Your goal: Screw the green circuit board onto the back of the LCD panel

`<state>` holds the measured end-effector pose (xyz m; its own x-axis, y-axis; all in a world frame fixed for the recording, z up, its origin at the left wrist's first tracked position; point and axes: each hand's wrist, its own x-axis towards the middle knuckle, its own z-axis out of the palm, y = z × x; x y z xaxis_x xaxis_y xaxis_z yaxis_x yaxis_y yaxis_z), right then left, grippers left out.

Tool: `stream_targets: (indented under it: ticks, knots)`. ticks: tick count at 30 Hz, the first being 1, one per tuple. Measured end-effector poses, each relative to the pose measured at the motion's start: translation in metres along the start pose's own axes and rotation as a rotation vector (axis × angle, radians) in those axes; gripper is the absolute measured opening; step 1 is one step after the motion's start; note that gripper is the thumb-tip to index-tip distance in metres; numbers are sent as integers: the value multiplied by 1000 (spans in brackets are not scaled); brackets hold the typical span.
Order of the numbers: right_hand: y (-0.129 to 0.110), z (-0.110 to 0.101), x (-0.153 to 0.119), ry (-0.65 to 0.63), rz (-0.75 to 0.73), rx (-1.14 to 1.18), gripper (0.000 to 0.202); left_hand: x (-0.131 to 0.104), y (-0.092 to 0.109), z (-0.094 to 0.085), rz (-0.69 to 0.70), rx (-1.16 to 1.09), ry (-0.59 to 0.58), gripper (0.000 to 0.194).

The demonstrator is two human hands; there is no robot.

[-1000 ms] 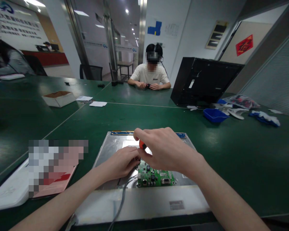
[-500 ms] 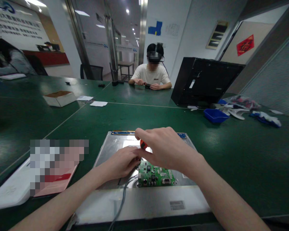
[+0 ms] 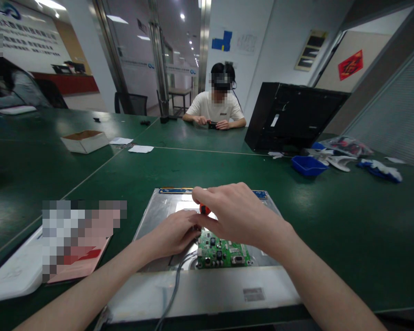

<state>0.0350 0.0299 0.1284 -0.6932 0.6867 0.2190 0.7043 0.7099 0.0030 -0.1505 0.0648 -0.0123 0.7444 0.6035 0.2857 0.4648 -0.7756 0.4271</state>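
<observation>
In front of me lies a silver metal display panel point(image 3: 200, 292) with a green circuit board point(image 3: 224, 255) on its back. My right hand point(image 3: 232, 209) is closed around the red-and-black handle of a screwdriver point(image 3: 204, 209), above the board's upper left part. Its shaft and tip are hidden by my hands. My left hand point(image 3: 177, 232) rests at the board's left edge, fingers pinched together close under the handle; what they grip, if anything, is hidden. Grey cables point(image 3: 176, 287) run from beside the board toward the panel's near edge. Along the far edge sits a narrow blue board strip point(image 3: 175, 190).
Left of the panel lie a white item point(image 3: 17, 271) and a pink packet point(image 3: 86, 257), partly blurred out. Farther off are an open cardboard box point(image 3: 86, 143), papers point(image 3: 141, 149), a black monitor point(image 3: 296, 117) and a blue tray point(image 3: 308, 166). A person point(image 3: 217, 108) sits across the green table.
My hands stay in nearly the same place. The visible part of the screwdriver handle looks slightly turned. The person across has shifted a little.
</observation>
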Motion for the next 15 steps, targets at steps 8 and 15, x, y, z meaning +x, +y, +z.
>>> stream_targets:
  ticks: [8,15]
  knots:
    - [-1,-1,0,1,8,3,11,-1,-1,1,-3,-60,-6,13]
    - [2,1,1,2,20,-10,12,-1,-3,2,6,-33,-38,13]
